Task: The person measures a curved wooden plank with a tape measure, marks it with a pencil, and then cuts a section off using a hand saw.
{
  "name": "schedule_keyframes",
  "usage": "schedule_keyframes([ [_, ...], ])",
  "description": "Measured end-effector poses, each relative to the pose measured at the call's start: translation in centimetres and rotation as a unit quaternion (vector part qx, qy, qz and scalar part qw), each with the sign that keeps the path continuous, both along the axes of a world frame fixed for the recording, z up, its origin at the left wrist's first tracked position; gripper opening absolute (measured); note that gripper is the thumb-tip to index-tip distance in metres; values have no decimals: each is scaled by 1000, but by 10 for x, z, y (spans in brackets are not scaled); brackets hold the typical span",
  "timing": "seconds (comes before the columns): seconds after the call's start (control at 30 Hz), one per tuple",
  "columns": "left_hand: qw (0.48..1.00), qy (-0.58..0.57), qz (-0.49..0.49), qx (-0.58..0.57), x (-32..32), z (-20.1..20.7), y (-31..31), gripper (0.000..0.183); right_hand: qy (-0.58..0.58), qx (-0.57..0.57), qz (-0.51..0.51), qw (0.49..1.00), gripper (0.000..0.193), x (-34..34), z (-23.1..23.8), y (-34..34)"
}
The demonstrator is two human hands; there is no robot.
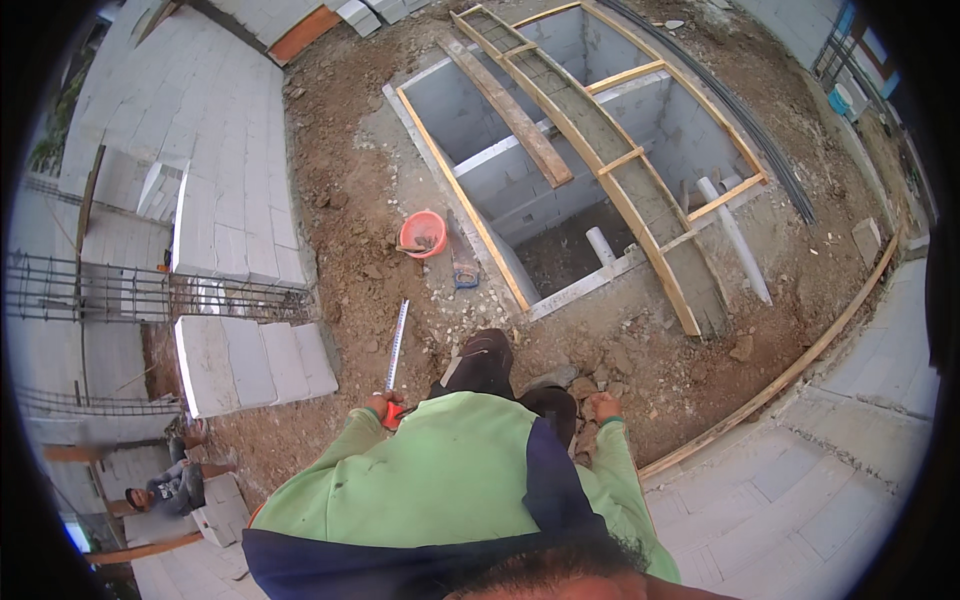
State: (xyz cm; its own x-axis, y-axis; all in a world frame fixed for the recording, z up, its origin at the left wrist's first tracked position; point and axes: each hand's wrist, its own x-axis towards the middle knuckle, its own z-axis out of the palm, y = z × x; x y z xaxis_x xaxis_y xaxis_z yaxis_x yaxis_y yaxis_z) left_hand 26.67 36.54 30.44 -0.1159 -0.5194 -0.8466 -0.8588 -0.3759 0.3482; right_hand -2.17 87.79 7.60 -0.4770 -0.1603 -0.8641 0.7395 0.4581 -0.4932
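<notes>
Red tape measure (394, 416) sits gripped in your left hand (379, 402), its blade (398, 345) reaching forward, short of the pink bucket (430, 222); likely you're measuring, and the next move calls for a straight, steady blade. Whether your right hand (603, 407) is closed, I can't tell.

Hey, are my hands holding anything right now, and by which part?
Your left hand holds an orange-red tape measure by its case, with the long, thin white blade extended. Nothing shows in your right hand.
</notes>
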Motion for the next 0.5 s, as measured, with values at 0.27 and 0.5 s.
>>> schedule_keyframes([
  [0.27, 997, -13, -76, 11, -112, 26, -43, 42, 92, -107, 198, 970, 30, 42, 44, -74],
  [0.5, 989, 23, -145, -8, -166, -46, -112, 47, 94, 66, 238, 964, 35, 12, 54, -155],
])
